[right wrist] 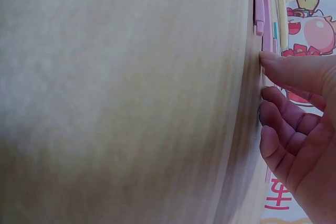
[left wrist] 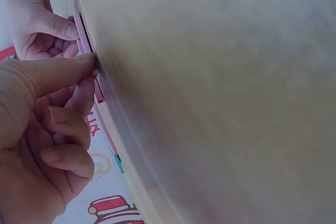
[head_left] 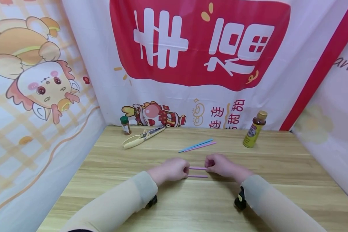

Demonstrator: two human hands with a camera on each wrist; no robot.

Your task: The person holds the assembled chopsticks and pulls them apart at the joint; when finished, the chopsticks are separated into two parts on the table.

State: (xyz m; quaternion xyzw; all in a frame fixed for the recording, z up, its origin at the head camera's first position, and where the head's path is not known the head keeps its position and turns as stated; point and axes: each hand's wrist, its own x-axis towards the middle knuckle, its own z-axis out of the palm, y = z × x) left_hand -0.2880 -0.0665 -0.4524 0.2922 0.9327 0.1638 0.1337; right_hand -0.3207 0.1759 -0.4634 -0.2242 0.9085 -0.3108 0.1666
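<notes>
Woodgrain worktop (head_left: 197, 206), printed curtain (head_left: 168, 88) behind. Left hand (head_left: 175, 169) pinches nearer pink stick (head_left: 198, 176), its free right end just beside right hand (head_left: 220, 165), which pinches farther pink stick (head_left: 197, 168). Both sticks between hands, long axes running left-right, near-parallel, apart.

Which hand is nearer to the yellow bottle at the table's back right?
Right. The right hand is in front of the yellow bottle and to its left; the left hand is also in front, but farther left.
</notes>
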